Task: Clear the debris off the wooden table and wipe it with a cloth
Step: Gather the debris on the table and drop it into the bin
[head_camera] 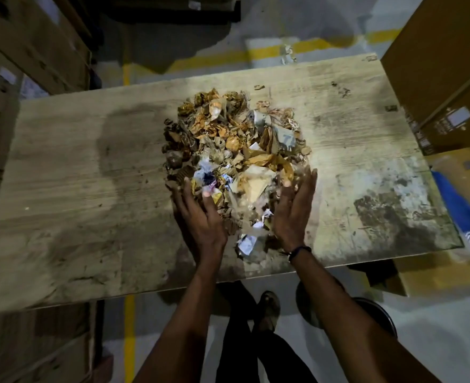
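Head view: a heap of crumpled paper and cardboard scraps [233, 150] is seen piled at the centre of the stained wooden table [76, 189]. The left hand [200, 217] is laid flat against the heap's lower left edge, fingers straight. The right hand [294, 208] is set on edge against its lower right side, fingers extended together. Cardboard boxes [443, 78] are stacked at upper right.
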`<action>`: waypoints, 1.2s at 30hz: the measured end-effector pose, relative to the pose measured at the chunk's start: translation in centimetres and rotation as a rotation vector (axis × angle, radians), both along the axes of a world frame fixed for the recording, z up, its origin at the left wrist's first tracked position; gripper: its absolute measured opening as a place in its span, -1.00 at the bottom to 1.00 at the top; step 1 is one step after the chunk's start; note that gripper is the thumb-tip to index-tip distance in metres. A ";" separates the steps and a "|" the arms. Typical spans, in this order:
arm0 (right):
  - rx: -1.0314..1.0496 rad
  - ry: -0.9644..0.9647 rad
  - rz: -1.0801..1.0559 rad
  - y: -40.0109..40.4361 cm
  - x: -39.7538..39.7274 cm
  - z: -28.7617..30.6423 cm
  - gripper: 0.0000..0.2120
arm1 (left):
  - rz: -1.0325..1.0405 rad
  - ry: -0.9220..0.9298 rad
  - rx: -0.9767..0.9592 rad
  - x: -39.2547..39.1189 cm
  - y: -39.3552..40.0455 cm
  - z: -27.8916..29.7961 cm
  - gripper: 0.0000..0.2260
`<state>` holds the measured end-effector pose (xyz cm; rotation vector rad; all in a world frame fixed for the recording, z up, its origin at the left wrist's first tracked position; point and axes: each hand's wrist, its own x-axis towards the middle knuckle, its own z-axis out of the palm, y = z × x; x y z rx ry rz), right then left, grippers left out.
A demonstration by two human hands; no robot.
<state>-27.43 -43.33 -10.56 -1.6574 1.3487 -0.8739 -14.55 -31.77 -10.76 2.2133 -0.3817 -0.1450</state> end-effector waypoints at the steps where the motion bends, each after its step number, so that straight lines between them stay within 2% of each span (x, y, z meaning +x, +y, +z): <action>1: -0.001 -0.014 -0.041 0.0 -0.7 0.2 -0.40 | 0.017 -0.010 0.011 0.2 0.8 0.2 -0.50; 4: 0.009 -0.107 -0.157 1.2 -3.9 0.5 -0.43 | 0.073 -0.038 0.061 0.3 4.2 0.0 -0.47; 7: 0.002 -0.102 -0.197 3.3 -5.2 -0.1 -0.38 | 0.087 -0.047 0.084 -1.7 5.8 -0.9 -0.47; 12: 0.004 0.011 -0.118 6.2 0.0 -0.1 -0.30 | 0.051 -0.022 0.166 -5.2 1.5 -0.4 -0.39; 16: 0.019 -0.002 -0.186 6.5 3.6 0.3 -0.27 | 0.119 0.002 -0.002 -4.4 -1.2 -0.2 -0.40; 23: -0.094 -0.059 -0.184 4.5 0.3 1.1 -0.37 | 0.117 -0.160 -0.039 -1.2 2.7 1.5 -0.53; 27: -0.065 -0.071 -0.194 2.8 -1.0 0.9 -0.44 | 0.017 -0.211 -0.033 2.3 4.0 0.8 -0.54; 31: -0.092 -0.085 -0.024 2.4 0.8 0.4 -0.56 | -0.175 -0.117 -0.135 2.8 2.3 0.1 -0.65; 36: -0.105 -0.064 0.059 3.5 3.7 0.7 -0.54 | -0.218 -0.058 -0.222 1.6 0.2 0.1 -0.73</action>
